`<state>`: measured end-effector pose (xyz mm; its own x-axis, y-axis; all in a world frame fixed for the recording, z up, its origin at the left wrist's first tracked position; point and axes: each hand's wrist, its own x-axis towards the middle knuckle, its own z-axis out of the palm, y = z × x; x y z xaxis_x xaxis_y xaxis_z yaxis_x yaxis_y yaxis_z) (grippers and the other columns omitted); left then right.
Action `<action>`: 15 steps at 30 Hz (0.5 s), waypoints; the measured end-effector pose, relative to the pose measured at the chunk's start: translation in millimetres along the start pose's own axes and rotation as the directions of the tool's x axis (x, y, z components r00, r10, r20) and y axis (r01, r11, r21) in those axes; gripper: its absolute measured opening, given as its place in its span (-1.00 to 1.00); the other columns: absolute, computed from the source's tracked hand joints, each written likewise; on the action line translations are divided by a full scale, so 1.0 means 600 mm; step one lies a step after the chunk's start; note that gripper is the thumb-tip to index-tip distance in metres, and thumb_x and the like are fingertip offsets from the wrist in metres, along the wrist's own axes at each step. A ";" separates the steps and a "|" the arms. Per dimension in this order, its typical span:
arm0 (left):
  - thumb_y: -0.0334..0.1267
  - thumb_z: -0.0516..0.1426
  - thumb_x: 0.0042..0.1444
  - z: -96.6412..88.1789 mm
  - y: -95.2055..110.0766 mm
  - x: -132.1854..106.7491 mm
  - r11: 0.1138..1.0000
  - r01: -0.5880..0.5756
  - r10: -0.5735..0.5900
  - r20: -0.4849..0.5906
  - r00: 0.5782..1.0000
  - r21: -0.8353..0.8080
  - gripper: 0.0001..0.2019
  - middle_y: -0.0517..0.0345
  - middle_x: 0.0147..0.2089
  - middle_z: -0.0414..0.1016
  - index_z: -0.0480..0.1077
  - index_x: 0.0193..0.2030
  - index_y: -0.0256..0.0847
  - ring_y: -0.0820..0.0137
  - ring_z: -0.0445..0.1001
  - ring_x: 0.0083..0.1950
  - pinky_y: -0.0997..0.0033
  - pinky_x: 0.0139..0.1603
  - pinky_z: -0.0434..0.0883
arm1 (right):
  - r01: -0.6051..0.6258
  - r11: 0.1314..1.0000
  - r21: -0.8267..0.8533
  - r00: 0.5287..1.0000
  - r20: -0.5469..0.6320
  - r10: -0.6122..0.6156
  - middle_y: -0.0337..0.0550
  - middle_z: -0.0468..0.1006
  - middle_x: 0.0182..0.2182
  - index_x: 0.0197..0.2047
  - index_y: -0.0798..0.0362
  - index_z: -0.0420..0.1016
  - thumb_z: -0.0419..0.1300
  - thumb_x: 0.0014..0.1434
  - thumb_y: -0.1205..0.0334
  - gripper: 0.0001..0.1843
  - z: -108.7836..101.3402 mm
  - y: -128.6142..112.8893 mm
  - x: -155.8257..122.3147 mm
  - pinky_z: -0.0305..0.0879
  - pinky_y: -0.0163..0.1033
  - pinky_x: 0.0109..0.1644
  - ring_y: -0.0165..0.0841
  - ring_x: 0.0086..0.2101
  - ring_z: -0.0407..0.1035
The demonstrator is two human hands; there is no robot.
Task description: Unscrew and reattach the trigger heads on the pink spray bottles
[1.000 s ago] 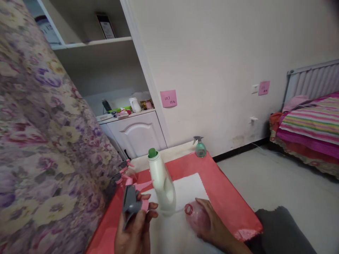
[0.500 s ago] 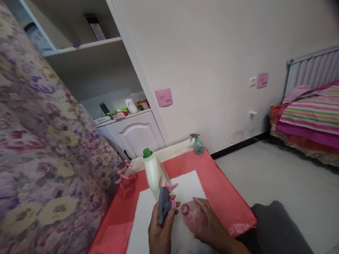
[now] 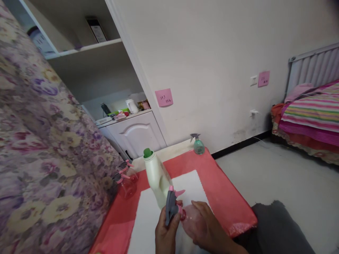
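Note:
My left hand [image 3: 167, 231] is closed around a grey and pink spray head [image 3: 172, 207], its pink collar turned to the right. In my right hand [image 3: 212, 229] is a clear pink bottle [image 3: 194, 221], tilted so its mouth points left. Collar and bottle mouth meet, or nearly so; whether the threads engage I cannot tell. Just behind the spray head stands a pale green jug [image 3: 156, 176] with a green cap at its top. Beneath my hands lies a white sheet [image 3: 144, 215] on the red-covered table [image 3: 225, 194].
Pink spray bottles [image 3: 127, 185] stand at the table's left edge, beside a floral curtain [image 3: 53, 141]. A green spray bottle [image 3: 199, 146] is at the back corner near the wall. A dark grey seat [image 3: 280, 225] is on the right, with a bed [image 3: 312, 120] farther off.
The spray head has moved right and slightly down to the bottle's mouth, closing the gap between them. The bottle has stayed nearly in place.

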<state>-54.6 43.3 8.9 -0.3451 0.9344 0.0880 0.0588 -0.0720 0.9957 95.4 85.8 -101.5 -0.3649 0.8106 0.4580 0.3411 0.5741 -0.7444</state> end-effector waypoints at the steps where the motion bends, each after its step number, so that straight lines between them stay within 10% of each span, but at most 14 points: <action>1: 0.02 0.31 -0.05 -0.001 0.000 0.001 1.000 -0.004 0.004 0.001 1.000 0.003 -0.57 -0.03 -0.06 0.64 0.56 -0.09 -0.19 0.07 0.54 0.01 0.21 0.07 0.41 | -0.010 1.000 -0.002 1.000 -0.002 0.009 0.13 0.39 0.18 0.31 -0.08 0.20 0.25 -0.25 0.39 -0.02 0.004 0.003 -0.001 0.18 0.29 0.25 0.14 0.14 0.28; 15: -0.01 0.33 -0.06 0.008 0.020 -0.019 0.999 -0.046 0.047 -0.139 0.989 0.014 -0.59 0.05 -0.05 0.64 0.52 -0.08 -0.14 0.16 0.52 0.04 0.30 0.14 0.34 | -0.076 0.989 0.125 0.996 -0.039 0.081 0.09 0.27 0.22 0.33 -0.12 -0.01 0.26 -0.29 0.41 0.08 0.014 0.013 -0.011 0.16 0.18 0.31 0.04 0.21 0.19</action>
<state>-45.6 33.3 19.7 -0.4686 0.8725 0.1381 0.0878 -0.1096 0.9901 93.1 84.0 -114.3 -0.3022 0.8586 0.4142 0.2567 0.4918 -0.8320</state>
